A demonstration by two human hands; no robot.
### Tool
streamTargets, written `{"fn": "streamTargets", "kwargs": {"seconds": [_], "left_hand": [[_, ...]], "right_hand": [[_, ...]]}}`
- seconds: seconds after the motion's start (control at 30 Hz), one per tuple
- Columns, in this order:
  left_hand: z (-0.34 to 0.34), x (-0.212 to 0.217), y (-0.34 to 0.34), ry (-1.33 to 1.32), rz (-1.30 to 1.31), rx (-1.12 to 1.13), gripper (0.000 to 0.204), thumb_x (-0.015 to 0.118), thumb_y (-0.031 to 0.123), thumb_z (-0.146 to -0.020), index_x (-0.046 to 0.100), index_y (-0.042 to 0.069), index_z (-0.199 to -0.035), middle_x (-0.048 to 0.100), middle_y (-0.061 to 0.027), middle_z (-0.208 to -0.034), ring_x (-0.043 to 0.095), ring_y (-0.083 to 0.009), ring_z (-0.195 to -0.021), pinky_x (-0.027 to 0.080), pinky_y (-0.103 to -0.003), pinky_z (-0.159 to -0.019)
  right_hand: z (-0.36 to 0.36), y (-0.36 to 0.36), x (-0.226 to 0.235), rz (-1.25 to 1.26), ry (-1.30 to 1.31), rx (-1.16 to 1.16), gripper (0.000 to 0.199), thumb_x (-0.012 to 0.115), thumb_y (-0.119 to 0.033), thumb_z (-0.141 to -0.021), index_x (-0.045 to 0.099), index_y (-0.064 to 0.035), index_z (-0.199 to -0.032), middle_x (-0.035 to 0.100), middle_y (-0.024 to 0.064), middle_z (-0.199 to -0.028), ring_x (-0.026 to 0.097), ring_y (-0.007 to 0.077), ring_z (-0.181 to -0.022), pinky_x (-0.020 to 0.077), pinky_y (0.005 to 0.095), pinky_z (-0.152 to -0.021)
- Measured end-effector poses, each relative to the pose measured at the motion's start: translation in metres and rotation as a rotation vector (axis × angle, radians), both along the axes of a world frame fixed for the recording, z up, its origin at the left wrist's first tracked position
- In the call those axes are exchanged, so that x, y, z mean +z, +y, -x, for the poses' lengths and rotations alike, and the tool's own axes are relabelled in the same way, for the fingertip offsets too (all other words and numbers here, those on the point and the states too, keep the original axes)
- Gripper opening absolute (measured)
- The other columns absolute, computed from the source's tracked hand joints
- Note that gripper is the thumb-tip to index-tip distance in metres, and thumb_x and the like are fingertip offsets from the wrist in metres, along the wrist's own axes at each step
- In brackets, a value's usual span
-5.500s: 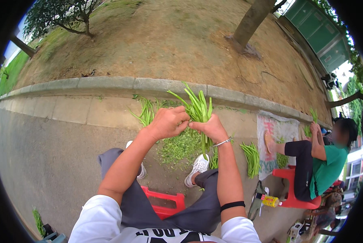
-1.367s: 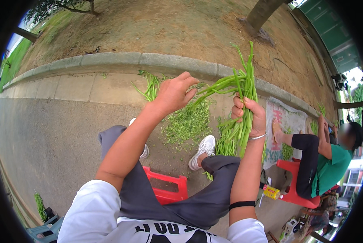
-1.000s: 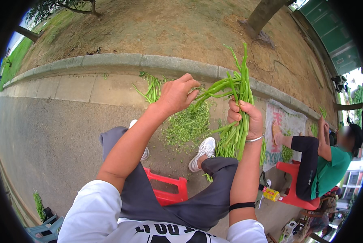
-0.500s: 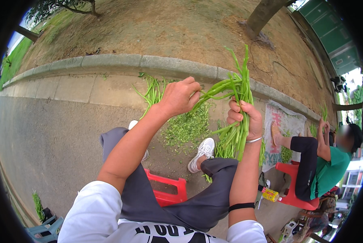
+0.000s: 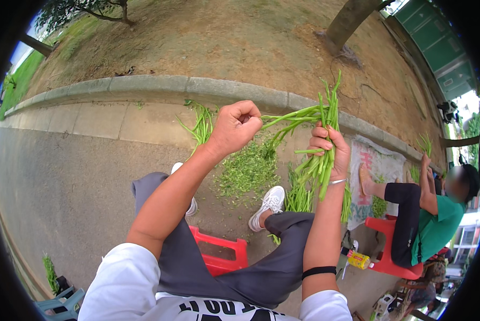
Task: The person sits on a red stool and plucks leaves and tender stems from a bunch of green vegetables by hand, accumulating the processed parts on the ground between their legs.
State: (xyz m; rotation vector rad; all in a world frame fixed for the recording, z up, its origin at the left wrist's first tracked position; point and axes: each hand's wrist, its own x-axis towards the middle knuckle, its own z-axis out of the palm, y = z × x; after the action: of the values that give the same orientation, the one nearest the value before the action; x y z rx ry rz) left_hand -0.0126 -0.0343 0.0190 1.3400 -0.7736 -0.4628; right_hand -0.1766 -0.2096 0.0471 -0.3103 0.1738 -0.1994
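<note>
My right hand is closed around a bunch of long green vegetable stems. Some of the stems stick up past the fist, some hang below it, and others bend out to the left. My left hand is closed in a pinch, with the end of one bent stem reaching its fingertips. Whatever lies inside that pinch is hidden. Beneath the hands, a heap of chopped green bits covers the ground. More stems lie in a pile below my right hand, and another pile lies beyond my left.
A red plastic stool shows between my legs. Across the far side runs a stone curb. At the right, a person in green sits on a red stool beside a white printed sheet. A yellow-labelled bottle lies near that stool.
My right hand has shifted slightly right with the bunch, and my left slightly left, widening the gap. The bent stems now stretch straighter between them, and the bunch's lower ends show more apart from the pile.
</note>
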Motion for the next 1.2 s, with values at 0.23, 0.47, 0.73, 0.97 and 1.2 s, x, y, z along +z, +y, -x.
{"fn": "streamTargets", "kwargs": {"seconds": [0.23,0.47,0.73,0.97,1.2], "left_hand": [[-0.032,0.020,0.014,0.376,0.159,0.283,0.006,0.055,0.008,-0.079,0.057,0.005,-0.075,0.061,-0.0048,-0.069,0.047,-0.0054,-0.044,0.038,-0.019,-0.041],[-0.007,0.009,0.016,0.138,-0.149,-0.080,0.015,0.060,0.015,-0.082,0.057,0.006,-0.070,0.058,-0.0011,-0.063,0.048,-0.0031,-0.045,0.037,-0.018,-0.041],[0.016,-0.004,-0.003,0.312,-0.286,-0.288,0.035,0.053,0.033,-0.087,0.058,0.002,-0.101,0.060,-0.0061,-0.092,0.056,-0.0114,-0.078,0.046,-0.026,-0.069],[0.024,-0.008,-0.025,0.568,-0.321,-0.376,0.056,0.056,0.046,-0.083,0.051,-0.001,-0.111,0.056,-0.0116,-0.105,0.053,-0.0179,-0.097,0.041,-0.031,-0.085],[0.026,-0.027,-0.031,0.720,-0.176,-0.183,0.050,0.058,0.040,-0.083,0.051,-0.004,-0.107,0.057,-0.0129,-0.101,0.055,-0.0165,-0.091,0.047,-0.030,-0.076]], "right_hand": [[-0.001,-0.016,-0.005,0.107,-0.002,-0.157,0.017,0.047,-0.012,-0.088,0.050,-0.0020,-0.102,0.050,0.0013,-0.083,0.044,0.0051,-0.058,0.0376,0.0215,-0.050],[-0.017,0.000,0.002,0.551,0.409,-0.240,0.020,0.056,-0.012,-0.084,0.051,-0.0039,-0.101,0.053,0.0015,-0.080,0.045,0.0047,-0.057,0.0381,0.0202,-0.048],[-0.036,0.034,-0.008,1.094,0.588,-0.194,0.017,0.067,-0.015,-0.076,0.060,-0.0021,-0.085,0.060,0.0041,-0.073,0.053,0.0089,-0.058,0.0419,0.0224,-0.049],[-0.050,0.059,-0.032,1.730,0.724,-0.180,0.031,0.066,-0.017,-0.070,0.055,0.0040,-0.090,0.061,0.0218,-0.084,0.060,0.0369,-0.076,0.0463,0.0417,-0.064],[-0.062,0.083,-0.037,2.023,0.579,-0.201,0.035,0.061,-0.006,-0.068,0.049,0.0016,-0.100,0.052,0.0209,-0.093,0.048,0.0385,-0.090,0.0438,0.0443,-0.074]]}}
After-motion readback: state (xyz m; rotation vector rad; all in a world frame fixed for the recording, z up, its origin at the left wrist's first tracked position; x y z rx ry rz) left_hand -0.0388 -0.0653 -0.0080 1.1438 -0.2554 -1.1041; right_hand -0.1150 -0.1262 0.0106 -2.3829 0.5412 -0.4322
